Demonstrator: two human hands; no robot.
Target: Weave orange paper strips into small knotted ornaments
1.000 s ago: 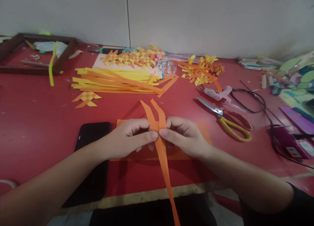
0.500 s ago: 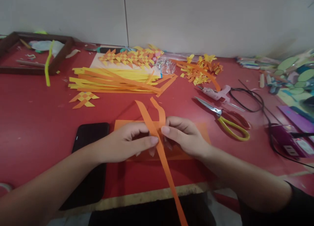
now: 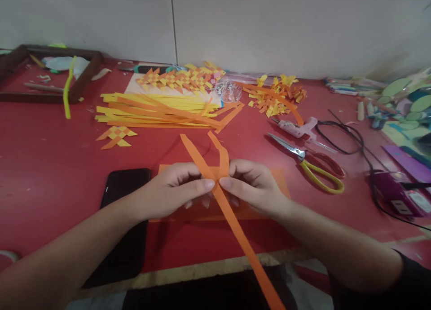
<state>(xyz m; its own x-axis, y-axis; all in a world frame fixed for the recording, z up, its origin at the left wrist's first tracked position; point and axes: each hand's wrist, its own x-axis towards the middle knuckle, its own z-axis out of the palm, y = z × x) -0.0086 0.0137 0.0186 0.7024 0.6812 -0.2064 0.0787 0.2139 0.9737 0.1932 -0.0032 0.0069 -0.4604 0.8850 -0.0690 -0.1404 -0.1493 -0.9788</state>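
Observation:
Two orange paper strips (image 3: 232, 215) cross between my hands; one runs long toward my lap past the table edge. My left hand (image 3: 182, 188) pinches the crossing from the left, thumb on top. From the other side my right hand (image 3: 251, 184) pinches the strips, its thumb close to the left thumb. The upper ends of the strips point away from me, one of them bent. Beneath my hands lies an orange paper sheet (image 3: 278, 179). My fingers hide the back of the crossing.
A black phone (image 3: 126, 197) lies left of the sheet. Scissors (image 3: 306, 161) and a pink glue gun (image 3: 298, 128) are on the right. Behind are yellow and orange strips (image 3: 155, 110), a woven piece (image 3: 117, 135), paper scraps (image 3: 276, 96) and a wooden frame (image 3: 90, 60).
My thumbs have come closer together at the crossing. The strip's long lower end has swung to the right, and its upper end has shifted slightly left.

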